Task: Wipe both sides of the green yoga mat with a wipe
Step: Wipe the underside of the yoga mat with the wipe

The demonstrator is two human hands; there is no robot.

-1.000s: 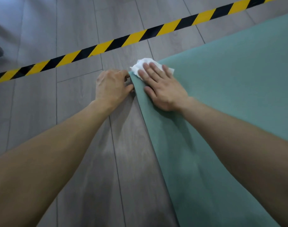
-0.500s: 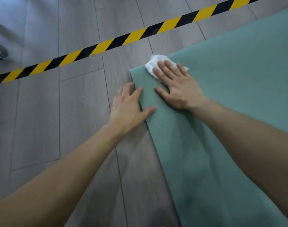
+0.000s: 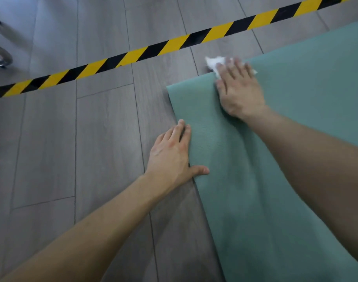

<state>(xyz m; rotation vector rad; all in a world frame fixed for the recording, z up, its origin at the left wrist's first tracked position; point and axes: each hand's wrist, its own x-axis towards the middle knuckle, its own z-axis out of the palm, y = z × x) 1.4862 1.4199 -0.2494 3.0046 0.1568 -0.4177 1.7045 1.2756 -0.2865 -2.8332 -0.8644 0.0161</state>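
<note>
A green yoga mat (image 3: 275, 159) lies flat on the grey wood floor (image 3: 92, 139). The right hand (image 3: 240, 88), fingers straight, presses a crumpled white wipe (image 3: 213, 63) at the mat's far edge. The left hand (image 3: 172, 157) rests flat, fingers together, on its side edge.

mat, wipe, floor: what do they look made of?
Green yoga mat: probably foam or rubber, matte, fine pebbled texture, soft ripples. Wipe: thin white paper or nonwoven, crumpled under the right hand. Floor: grey wood-grain planks with seams, maybe laminate or vinyl, faint sheen.
</note>
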